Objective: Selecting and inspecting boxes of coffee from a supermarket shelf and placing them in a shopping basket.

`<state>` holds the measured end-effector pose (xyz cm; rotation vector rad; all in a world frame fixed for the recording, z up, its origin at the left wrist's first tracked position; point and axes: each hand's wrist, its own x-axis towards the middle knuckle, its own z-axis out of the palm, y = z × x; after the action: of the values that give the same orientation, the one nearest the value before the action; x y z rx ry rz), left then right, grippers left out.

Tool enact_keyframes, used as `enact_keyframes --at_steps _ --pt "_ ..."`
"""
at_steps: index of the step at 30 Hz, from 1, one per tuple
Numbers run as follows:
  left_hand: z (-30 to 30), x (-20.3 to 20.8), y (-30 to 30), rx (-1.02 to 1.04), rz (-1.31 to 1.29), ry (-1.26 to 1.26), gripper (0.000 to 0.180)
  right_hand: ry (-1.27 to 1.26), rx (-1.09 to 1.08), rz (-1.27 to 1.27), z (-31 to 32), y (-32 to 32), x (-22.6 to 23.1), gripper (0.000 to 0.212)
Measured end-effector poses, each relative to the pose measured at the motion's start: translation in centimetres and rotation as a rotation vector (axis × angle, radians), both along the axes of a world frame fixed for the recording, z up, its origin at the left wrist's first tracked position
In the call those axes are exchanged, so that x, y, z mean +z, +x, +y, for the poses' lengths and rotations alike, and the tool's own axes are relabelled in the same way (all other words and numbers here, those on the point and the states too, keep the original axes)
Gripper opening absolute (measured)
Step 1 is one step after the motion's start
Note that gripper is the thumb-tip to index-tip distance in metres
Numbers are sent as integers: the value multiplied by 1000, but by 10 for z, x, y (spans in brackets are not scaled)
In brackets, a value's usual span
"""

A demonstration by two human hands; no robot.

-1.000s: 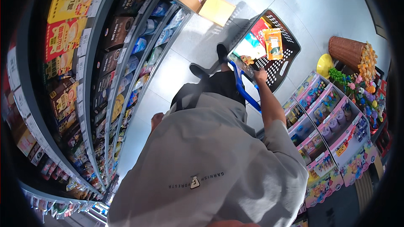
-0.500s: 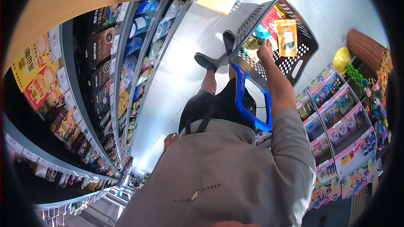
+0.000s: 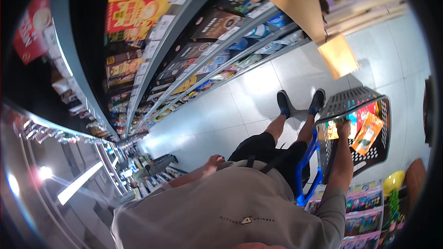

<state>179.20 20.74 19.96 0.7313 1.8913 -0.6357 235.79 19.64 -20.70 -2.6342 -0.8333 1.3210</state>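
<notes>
My right hand reaches down into a grey perforated shopping basket at the right. Its fingers look closed at the edge of a green and yellow package, partly hidden by the hand and basket wall. Beside it in the basket lie an orange pouch and a red package. The basket's blue handle leans toward my right hip. My left hand hangs at my left side with fingers loosely bent, holding nothing.
Tall shelves of boxed and bagged goods run along the left. A yellowish card panel juts from the shelf end beyond the basket. A display rack stands at the lower right, near a yellow round object.
My view has swung, so the basket and my legs sit farther right and lower, and more of the left aisle shows. My right hand stays in the basket.
</notes>
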Motion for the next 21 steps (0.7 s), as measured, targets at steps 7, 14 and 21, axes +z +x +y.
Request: enact_keyframes --at_steps 7,14,21 --pt "2 -10 0 51 -41 118 32 -66 131 -213 2 5 40 49" --pt "-1 -33 -18 120 -150 205 30 30 218 -145 -30 11 55 36" --pt "-2 -80 -60 -483 -362 484 28 157 99 -218 -60 9 108 56"
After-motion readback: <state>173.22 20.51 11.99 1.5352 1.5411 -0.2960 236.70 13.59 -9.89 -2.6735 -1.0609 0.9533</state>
